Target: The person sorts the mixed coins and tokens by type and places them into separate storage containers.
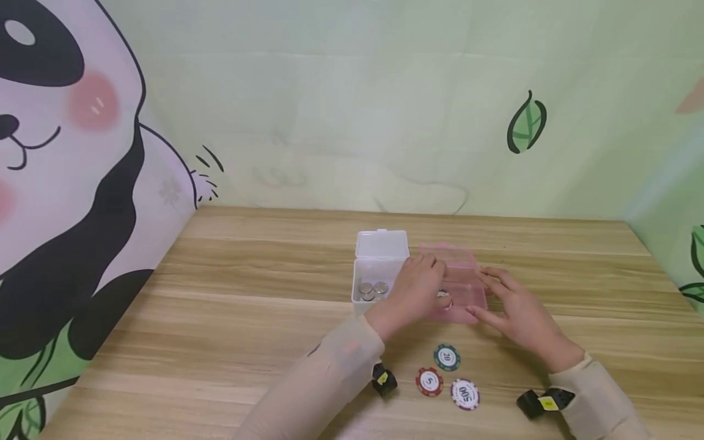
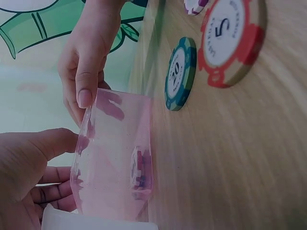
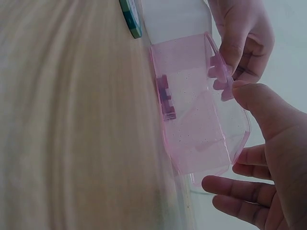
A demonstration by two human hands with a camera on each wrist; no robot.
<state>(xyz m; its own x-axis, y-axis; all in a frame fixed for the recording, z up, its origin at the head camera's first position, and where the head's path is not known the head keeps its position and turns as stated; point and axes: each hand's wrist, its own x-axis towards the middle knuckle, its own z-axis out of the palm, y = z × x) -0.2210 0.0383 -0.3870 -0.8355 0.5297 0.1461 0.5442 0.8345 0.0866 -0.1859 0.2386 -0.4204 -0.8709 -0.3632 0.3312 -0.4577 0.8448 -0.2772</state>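
Observation:
A clear pink plastic box with its lid raised stands on the table. My left hand is at its left end, thumb and bent fingers around the upper edge. At the right end, my right hand grips the box between thumb and fingers; the thumb lies at the front corner. Through the pink wall, poker chips show on the box's floor. How firmly the left fingers press is hard to see. In front of the box lie a green 20 chip, a red 5 chip and a purple-edged 500 chip.
Left of the pink box stands a white box, its lid raised, with several silver coins inside. The wooden table reaches back to a printed backdrop.

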